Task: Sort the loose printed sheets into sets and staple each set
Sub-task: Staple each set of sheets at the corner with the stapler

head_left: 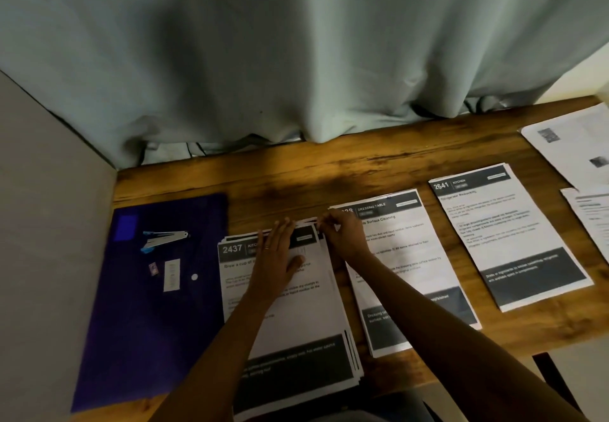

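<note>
**Spotter:** What are your hands doing?

**Operator:** My left hand (278, 257) lies flat with straight fingers, pressing on the upper part of the 2437 stack (286, 309). My right hand (342, 234) has its fingers curled at that stack's top right corner. As far as I can tell, it is pinching the sheet edges.

**Spotter:** Squaring the set, then?

**Operator:** I judge so. The lower edges fan out, so I'd press the left palm down firmly and nudge the corner until every edge lines up. Only then would I staple.

**Spotter:** Where's the stapler?

**Operator:** The stapler (164, 240) lies on the purple folder (148, 322), left of the stack, with neither hand on it. I'd leave one hand clamping the corner while the other fetches it, or the sheets may slip.

**Spotter:** And the other sets?

**Operator:** The dressing-table stack (412, 290) sits just to the right, partly under my right forearm. The 2641 stack (507, 234) is beyond it. More loose sheets (573, 145) lie at the far right of the counter (329, 174).
</note>
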A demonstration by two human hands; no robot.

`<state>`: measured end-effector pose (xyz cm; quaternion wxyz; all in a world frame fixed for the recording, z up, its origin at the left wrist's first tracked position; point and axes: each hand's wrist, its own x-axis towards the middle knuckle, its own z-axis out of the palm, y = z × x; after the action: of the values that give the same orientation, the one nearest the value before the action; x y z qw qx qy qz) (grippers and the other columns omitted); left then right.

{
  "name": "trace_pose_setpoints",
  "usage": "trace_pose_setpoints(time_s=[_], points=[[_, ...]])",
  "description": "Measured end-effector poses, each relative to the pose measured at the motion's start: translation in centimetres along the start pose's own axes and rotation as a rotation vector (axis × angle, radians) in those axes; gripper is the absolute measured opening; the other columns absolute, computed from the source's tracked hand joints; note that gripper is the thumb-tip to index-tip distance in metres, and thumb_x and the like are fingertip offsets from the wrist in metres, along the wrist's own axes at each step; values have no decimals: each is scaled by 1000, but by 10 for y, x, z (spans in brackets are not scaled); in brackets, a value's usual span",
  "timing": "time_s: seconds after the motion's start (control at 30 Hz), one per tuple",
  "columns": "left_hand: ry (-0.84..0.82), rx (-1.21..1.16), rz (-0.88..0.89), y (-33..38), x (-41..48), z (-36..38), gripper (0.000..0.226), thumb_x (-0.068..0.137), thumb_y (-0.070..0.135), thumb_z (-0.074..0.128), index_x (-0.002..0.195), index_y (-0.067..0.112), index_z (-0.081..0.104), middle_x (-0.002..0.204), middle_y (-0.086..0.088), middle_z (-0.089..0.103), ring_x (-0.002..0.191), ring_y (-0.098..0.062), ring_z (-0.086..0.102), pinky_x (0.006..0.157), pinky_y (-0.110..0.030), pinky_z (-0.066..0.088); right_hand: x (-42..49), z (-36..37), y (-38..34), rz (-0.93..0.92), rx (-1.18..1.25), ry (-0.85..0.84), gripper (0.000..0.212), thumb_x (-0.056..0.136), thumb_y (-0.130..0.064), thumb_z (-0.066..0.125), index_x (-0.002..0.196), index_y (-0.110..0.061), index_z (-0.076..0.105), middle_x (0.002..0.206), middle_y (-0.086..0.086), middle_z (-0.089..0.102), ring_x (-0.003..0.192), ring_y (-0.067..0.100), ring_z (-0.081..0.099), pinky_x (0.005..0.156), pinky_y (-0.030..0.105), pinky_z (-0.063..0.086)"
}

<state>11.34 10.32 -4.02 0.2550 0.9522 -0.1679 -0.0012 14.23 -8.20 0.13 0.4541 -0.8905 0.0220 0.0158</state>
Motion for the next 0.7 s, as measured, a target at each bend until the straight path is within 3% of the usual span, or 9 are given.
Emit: trace_pose_setpoints(time_s=[0.1,0.2,0.37,0.53,0.7], points=[[-7,-5,-2,2,0,0,71,90,52,37,149,17,16,156,-3,19,144,-12,1,117,-41,-6,2,5,4,27,-19,32,8,88,-22,61,84,-17,66,88,-1,64,89,17,56,74,30,45],[-19,5,-13,3,1,-1,71,91,53,35,149,17,16,156,-3,21,143,-11,0,116,-38,-9,0,3,-1,59,50,-15,13,93,-18,55,91,-10,65,87,4,67,77,9,59,66,14,44],[-41,7,-12,4,6,-2,73,90,57,32,149,18,15,156,-3,23,143,-10,0,114,-34,-15,-5,6,0,131,113,-54,16,86,-23,67,93,-10,62,87,2,66,78,12,63,69,23,52],[-35,-35,6,6,10,-5,73,90,59,32,150,18,18,156,-2,22,143,-9,-1,116,-37,-9,-7,10,-1,186,133,-4,14,83,-18,70,96,-13,66,84,-7,63,75,4,62,62,7,44],[12,-199,-66,6,23,-14,49,97,39,46,142,21,39,147,-5,40,141,-16,24,119,-38,-1,-10,9,-6,234,174,14,8,84,-16,68,90,-19,64,82,-9,63,72,-4,58,60,6,40]])
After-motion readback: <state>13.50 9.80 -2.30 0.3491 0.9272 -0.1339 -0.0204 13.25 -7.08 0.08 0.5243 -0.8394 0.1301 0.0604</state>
